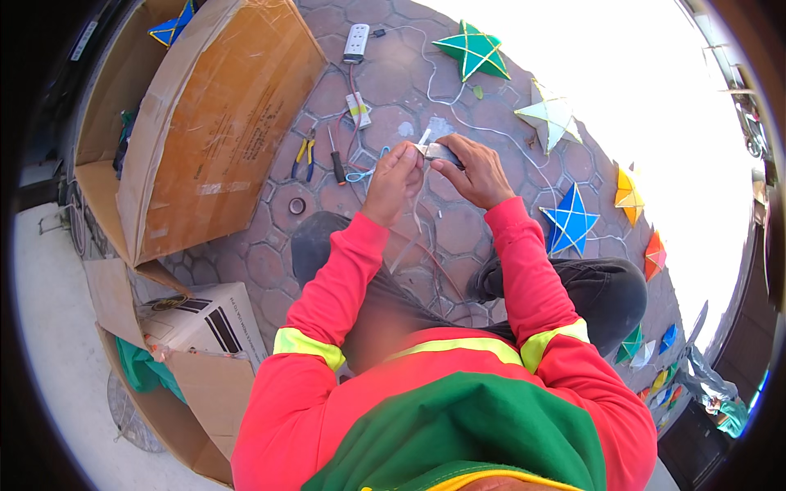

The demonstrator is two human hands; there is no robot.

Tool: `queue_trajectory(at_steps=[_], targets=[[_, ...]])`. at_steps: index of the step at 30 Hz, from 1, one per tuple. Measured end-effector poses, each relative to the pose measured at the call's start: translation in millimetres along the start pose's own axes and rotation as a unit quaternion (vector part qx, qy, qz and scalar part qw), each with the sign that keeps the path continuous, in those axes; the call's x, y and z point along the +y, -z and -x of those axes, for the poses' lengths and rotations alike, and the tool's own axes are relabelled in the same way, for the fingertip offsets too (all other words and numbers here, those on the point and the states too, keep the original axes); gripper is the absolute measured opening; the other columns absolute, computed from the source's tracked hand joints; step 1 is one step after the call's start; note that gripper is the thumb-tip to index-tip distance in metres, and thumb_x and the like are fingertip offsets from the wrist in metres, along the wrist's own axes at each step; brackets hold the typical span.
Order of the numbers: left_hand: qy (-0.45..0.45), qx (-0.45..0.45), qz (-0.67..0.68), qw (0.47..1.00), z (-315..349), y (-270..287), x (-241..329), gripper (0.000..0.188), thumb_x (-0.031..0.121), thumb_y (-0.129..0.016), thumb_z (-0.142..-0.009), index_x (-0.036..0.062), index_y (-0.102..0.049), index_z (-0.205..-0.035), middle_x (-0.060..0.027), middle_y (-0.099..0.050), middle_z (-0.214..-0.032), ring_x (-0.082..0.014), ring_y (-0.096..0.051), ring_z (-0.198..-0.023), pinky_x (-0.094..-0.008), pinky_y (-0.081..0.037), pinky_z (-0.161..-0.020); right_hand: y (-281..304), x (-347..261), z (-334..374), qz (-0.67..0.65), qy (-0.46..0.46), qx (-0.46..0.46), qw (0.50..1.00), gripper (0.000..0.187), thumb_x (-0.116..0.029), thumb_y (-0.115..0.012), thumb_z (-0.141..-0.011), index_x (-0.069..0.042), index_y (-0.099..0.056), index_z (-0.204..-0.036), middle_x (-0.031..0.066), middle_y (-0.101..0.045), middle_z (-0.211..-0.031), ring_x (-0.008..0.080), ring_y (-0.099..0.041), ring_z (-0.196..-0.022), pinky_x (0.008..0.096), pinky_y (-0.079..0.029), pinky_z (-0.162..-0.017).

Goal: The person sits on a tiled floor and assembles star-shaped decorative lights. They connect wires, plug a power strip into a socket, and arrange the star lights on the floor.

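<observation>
Both of my hands meet in front of me, above the paving. My left hand [396, 182] pinches a thin white wire [425, 137], and its short end sticks up past the fingertips. A pale length of wire hangs below the hands. Closed in my right hand [476, 173] is a grey tool [444, 155] that looks like a utility knife, its tip against the wire at my left fingers. Most of its handle is hidden by the palm. Close to my left hand lie a screwdriver [336, 164], yellow-and-blue pliers [304, 157] and a light-blue looped cord [359, 175].
A white power strip [355, 42] lies ahead. Star lanterns, including green [473, 51], white [550, 117] and blue [571, 219] ones, line the right, joined by white cord. A roll of tape [297, 205] lies left. Large cardboard boxes [225, 131] stand at the left.
</observation>
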State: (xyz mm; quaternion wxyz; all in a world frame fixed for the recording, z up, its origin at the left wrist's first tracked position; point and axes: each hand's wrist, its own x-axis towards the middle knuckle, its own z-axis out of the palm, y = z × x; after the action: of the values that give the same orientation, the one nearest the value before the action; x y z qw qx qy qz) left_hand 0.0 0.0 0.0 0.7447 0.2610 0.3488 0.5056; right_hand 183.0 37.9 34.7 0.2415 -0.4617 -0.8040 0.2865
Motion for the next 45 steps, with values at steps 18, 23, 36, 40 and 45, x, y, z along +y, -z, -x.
queue_trajectory(at_steps=[18, 23, 36, 40, 45], targets=[[-0.037, 0.05, -0.148, 0.987, -2.5, 1.3, -6.4, 0.014, 0.02, -0.054, -0.102, 0.0079, -0.055, -0.096, 0.0064, -0.042, -0.065, -0.0021, -0.037, -0.054, -0.0218, -0.029, -0.048, -5.9, 14.9, 5.1, -0.009, -0.042, -0.029, 0.999, 0.04, -0.039, -0.061, -0.094, -0.002, -0.062, -0.108, 0.0178, -0.063, -0.084, 0.0348, -0.062, -0.077, 0.0403, -0.047, -0.07], [-0.157, 0.113, -0.326, 0.925, -3.1, 1.8, -12.0, 0.009, 0.014, -0.056, -0.1, 0.0051, -0.057, -0.098, 0.0005, -0.055, -0.069, -0.006, -0.053, -0.057, -0.025, -0.04, -0.051, -3.0, 15.1, 4.6, -0.031, -0.065, -0.071, 0.995, 0.041, -0.039, -0.06, -0.095, 0.0, -0.062, -0.108, 0.0184, -0.061, -0.082, 0.0339, -0.059, -0.073, 0.0404, -0.045, -0.068], [-0.008, 0.115, -0.051, 0.992, -7.6, 6.1, -8.2, 0.02, 0.026, -0.05, -0.105, 0.0128, -0.055, -0.092, 0.004, -0.044, -0.065, -0.0044, -0.038, -0.053, -0.0206, -0.03, -0.046, -13.4, -10.2, 1.9, 0.005, -0.019, -0.016, 1.0, 0.036, -0.036, -0.062, -0.092, -0.004, -0.064, -0.107, 0.0175, -0.066, -0.088, 0.0361, -0.065, -0.081, 0.0423, -0.049, -0.072], [-0.011, 0.095, -0.032, 0.995, -7.9, 5.6, -9.8, 0.02, 0.025, -0.047, -0.106, 0.0117, -0.055, -0.093, 0.0042, -0.043, -0.064, -0.0043, -0.034, -0.052, -0.0213, -0.029, -0.045, -14.3, -13.9, -0.8, 0.016, -0.091, -0.04, 0.995, 0.03, -0.033, -0.063, -0.089, -0.008, -0.066, -0.106, 0.0145, -0.07, -0.096, 0.0355, -0.067, -0.091, 0.0445, -0.052, -0.079], [-0.015, 0.093, -0.031, 0.995, -7.6, 2.5, -11.8, 0.02, 0.024, -0.047, -0.106, 0.0097, -0.055, -0.095, 0.0049, -0.042, -0.066, -0.0031, -0.033, -0.053, -0.0207, -0.029, -0.045, -13.5, -15.0, -1.3, 0.018, -0.08, -0.038, 0.996, 0.03, -0.032, -0.062, -0.089, -0.008, -0.065, -0.107, 0.0143, -0.07, -0.098, 0.0352, -0.067, -0.092, 0.0449, -0.052, -0.08]])
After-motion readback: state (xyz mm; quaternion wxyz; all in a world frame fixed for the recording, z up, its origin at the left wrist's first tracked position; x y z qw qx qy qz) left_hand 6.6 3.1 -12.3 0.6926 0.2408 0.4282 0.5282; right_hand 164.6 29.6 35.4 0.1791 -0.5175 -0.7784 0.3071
